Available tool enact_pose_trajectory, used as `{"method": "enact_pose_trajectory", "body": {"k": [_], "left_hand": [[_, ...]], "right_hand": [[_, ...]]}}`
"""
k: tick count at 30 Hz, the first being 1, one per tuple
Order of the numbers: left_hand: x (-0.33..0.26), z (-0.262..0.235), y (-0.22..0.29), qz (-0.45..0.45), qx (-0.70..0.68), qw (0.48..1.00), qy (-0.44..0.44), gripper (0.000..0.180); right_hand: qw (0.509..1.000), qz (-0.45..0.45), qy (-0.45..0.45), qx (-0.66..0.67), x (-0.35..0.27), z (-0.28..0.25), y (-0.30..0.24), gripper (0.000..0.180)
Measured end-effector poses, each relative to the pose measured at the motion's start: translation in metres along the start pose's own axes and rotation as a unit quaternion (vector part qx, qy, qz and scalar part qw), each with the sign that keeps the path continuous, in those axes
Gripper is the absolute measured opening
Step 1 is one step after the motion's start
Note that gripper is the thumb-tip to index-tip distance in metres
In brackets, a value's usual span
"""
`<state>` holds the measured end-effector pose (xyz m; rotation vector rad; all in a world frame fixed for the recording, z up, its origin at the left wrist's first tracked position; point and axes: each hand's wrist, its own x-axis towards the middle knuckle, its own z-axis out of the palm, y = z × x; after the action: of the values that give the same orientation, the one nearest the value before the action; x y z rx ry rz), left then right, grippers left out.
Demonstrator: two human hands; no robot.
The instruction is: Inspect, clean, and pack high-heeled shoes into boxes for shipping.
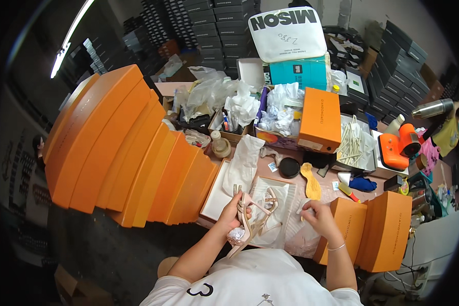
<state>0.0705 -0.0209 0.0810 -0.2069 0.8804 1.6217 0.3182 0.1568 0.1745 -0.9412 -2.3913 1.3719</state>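
Note:
A light-coloured strappy high-heeled sandal point(246, 227) is gripped in my left hand point(230, 216), whose fingers wrap round it. Its sole is tilted, and crumpled white paper shows inside it. Just beyond, a second strappy sandal point(273, 198) lies in an open shoe box point(289, 189) lined with white tissue. To the right of this box my right hand point(320, 218) is closed in a pinch on a small white wad point(305, 205), too small to tell whether cloth or paper. A white paper sheet point(243, 163) rests over a pale box part point(215, 196) at the left.
Stacked orange shoe boxes point(132, 158) rise at left; more orange boxes point(386, 232) stand near right. Beyond the hands are a black round lid point(289, 167), a yellow shoe-shaped pad point(310, 182), a glue bottle point(220, 145), a box of white sticks point(351, 144) and an orange tool point(394, 151).

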Motion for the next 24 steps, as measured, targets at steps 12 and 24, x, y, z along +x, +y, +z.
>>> {"method": "enact_pose_trajectory", "body": {"k": [12,24], "left_hand": [[-0.025,0.082,-0.033,0.109,0.106,0.988,0.036,0.032],[-0.014,0.109,-0.062,0.004,0.078,0.993,-0.083,0.036]], "right_hand": [[0.920,-0.153,0.217,-0.288,0.093,-0.064,0.136,0.029],[0.917,-0.078,-0.270,0.284,0.052,-0.016,0.064,0.024]]}}
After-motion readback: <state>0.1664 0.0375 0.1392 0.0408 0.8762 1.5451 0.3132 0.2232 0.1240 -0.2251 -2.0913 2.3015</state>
